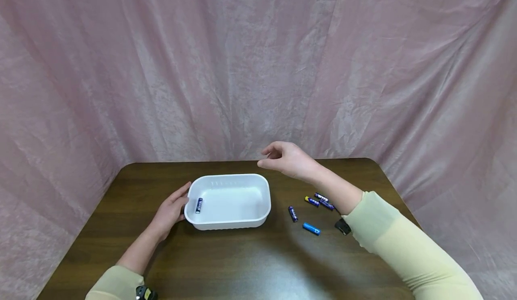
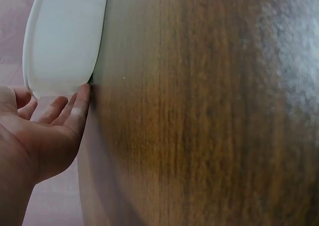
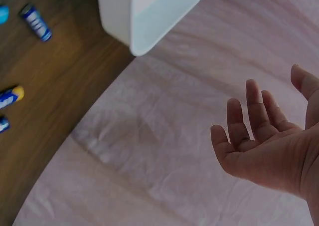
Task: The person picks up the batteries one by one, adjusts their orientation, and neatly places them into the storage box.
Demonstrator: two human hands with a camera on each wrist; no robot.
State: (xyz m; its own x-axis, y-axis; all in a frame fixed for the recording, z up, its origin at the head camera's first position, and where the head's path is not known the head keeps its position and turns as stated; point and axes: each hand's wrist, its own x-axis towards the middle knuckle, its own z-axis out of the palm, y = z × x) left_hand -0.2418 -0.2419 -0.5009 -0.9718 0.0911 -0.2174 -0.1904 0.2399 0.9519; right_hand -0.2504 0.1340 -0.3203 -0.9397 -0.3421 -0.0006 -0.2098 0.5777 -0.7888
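Note:
A white plastic tub (image 1: 228, 223) stands on the table, with one dark blue-and-white battery (image 1: 199, 205) lying inside near its left end. Against that left end rests my left hand (image 1: 169, 212); in the left wrist view its fairly straight fingers (image 2: 77, 109) touch the end wall near the base. My right hand (image 1: 288, 160) hovers beyond the tub's back right corner. Its fingers are loosely bent, and the right wrist view shows nothing in the palm. To the tub's right lie a purple-blue battery (image 1: 292, 214), a light blue battery (image 1: 311, 228) and a yellow-ended battery (image 1: 312, 201).
More batteries (image 1: 326, 205) lie close together by the right forearm, partly beside the yellow-ended one. A black object (image 1: 342, 226) shows at the right sleeve. The brown wooden table (image 1: 226, 264) ends at a pink curtain (image 1: 226, 67) behind.

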